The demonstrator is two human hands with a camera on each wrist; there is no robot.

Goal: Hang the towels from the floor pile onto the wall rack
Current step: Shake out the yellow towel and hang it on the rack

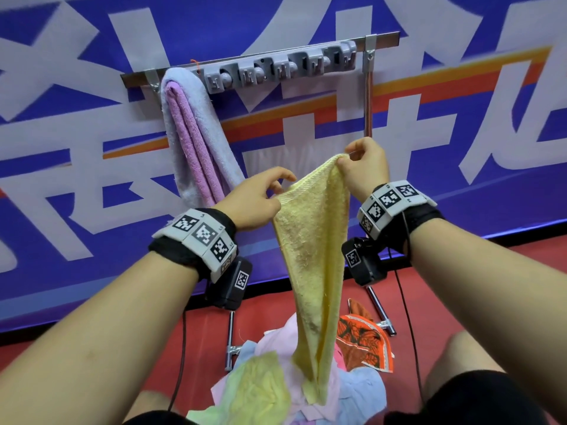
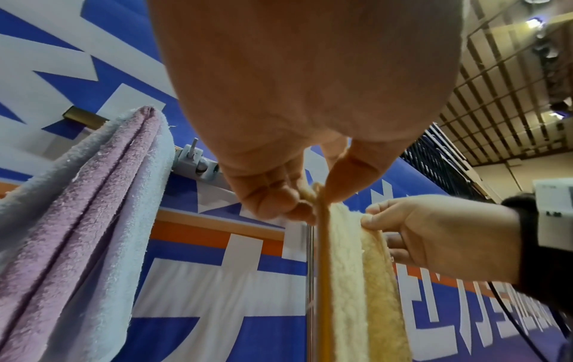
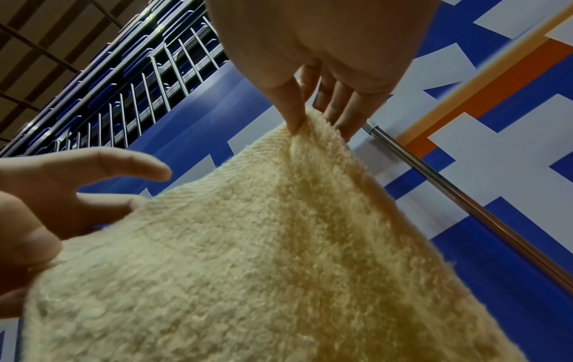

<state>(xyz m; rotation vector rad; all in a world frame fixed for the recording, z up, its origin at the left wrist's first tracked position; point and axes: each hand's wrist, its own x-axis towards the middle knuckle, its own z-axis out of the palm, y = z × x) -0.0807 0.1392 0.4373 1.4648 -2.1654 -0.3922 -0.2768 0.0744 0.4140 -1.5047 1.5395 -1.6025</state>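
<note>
Two hands hold one yellow towel up at the centre of the head view: the left hand pinches its upper edge between thumb and fingers, left of centre, and the right hand pinches a higher corner, right of centre, fingers curled onto the cloth. The towel hangs down in a long narrowing fold, its lower tip reaching the floor pile at the bottom centre of the frame, where at least five cloths lie jumbled: pale green, pink, light blue, white and one orange patterned cloth at the pile's right side. The wall rack runs across the upper middle of the frame, one metal bar carrying one grey strip of clips and hooks. One towel already hangs on it, at its left end: a lilac towel with a pink inner face, folded over the bar and drooping toward the left hand. One metal pole drops from the rack's right bracket behind the right hand. Two marker-covered wristbands show, one on each wrist
</note>
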